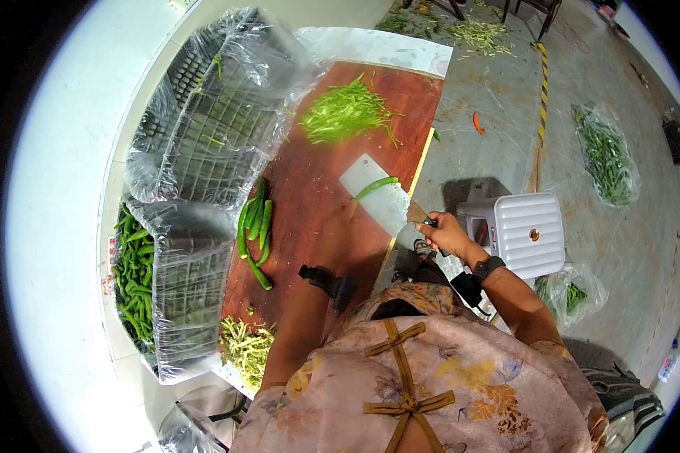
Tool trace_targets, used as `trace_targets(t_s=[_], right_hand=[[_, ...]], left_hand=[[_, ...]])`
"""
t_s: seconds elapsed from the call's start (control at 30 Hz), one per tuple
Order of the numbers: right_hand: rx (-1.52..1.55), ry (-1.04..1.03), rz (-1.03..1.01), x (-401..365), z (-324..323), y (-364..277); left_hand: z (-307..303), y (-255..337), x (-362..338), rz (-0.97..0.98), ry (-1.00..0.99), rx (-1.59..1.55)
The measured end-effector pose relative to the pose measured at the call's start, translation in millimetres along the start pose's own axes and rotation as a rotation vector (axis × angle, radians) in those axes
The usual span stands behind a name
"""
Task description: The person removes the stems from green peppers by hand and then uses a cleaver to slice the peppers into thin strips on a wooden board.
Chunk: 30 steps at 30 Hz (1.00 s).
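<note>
My right hand (447, 232) is closed around the handle of a cleaver. The broad cleaver blade (374, 200) lies low over the red-brown board (310, 189), with one long green pepper (376, 186) on it. My left hand (326, 245) is over the board, left of the blade and right of a small group of whole green peppers (255, 226). It is smeared by motion and blends with the board, so its fingers cannot be made out. A pile of thin green pepper strips (347, 112) sits on the far part of the board.
Plastic-lined crates (211, 128) stand along the left, one with many green peppers (134, 279). Pale scraps (245, 351) lie at the board's near left corner. A white stool (527, 234) stands at the right. Bagged peppers (606, 155) and a red pepper (478, 123) are on the floor.
</note>
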State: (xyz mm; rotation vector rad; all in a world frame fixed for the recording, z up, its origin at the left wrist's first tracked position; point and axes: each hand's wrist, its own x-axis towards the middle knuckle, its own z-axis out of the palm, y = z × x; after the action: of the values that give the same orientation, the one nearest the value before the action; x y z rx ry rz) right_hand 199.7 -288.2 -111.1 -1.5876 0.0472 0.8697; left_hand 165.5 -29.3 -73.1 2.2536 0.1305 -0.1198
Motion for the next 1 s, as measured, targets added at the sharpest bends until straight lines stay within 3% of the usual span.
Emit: trace_targets(t_s=[0.03, 0.1, 0.13, 0.2, 0.23, 0.3, 0.43, 0.53, 0.6, 0.73, 0.83, 0.9, 1.0], right_hand=[[-0.018, -0.006, 0.002, 3, -1, 3], [-0.039, -0.011, 0.001, 4, -1, 2], [-0.030, -0.003, 0.002, 2, 1, -2], [-0.024, 0.007, 0.000, -1, 1, -4], [-0.030, 0.008, 0.000, 0, 1, -4], [-0.042, 0.006, -0.011, 2, 1, -5], [-0.061, 0.017, -0.024, 1, 4, -2], [-0.049, 0.013, 0.008, 0, 8, -3], [-0.051, 0.016, -0.002, -1, 10, -4], [-0.053, 0.005, -0.022, -2, 10, -5], [-0.087, 0.016, -0.020, -2, 10, -9], [-0.126, 0.010, -0.003, -2, 9, -12], [-0.138, 0.011, -0.022, 0, 12, -15]], left_hand=[[1, -6, 0, 0.000, 0.001, 0.000], [0, -12, 2, 0.346, 0.103, 0.338], [1, -10, 1, 0.347, 0.103, 0.338], [3, -6, -1, 0.037, 0.031, 0.067], [2, -4, -1, 0.038, 0.033, 0.066], [-1, 1, 1, 0.283, 0.112, 0.269], [-4, 15, 8, 0.143, 0.108, 0.246], [-1, 24, 18, 0.312, 0.265, 0.398], [1, 28, 26, 0.168, 0.140, 0.415], [7, 18, 36, 0.167, 0.153, 0.366], [8, 17, 33, 0.163, 0.125, 0.516], [6, 17, 29, 0.230, 0.200, 0.355], [7, 12, 25, 0.162, 0.312, 0.225]])
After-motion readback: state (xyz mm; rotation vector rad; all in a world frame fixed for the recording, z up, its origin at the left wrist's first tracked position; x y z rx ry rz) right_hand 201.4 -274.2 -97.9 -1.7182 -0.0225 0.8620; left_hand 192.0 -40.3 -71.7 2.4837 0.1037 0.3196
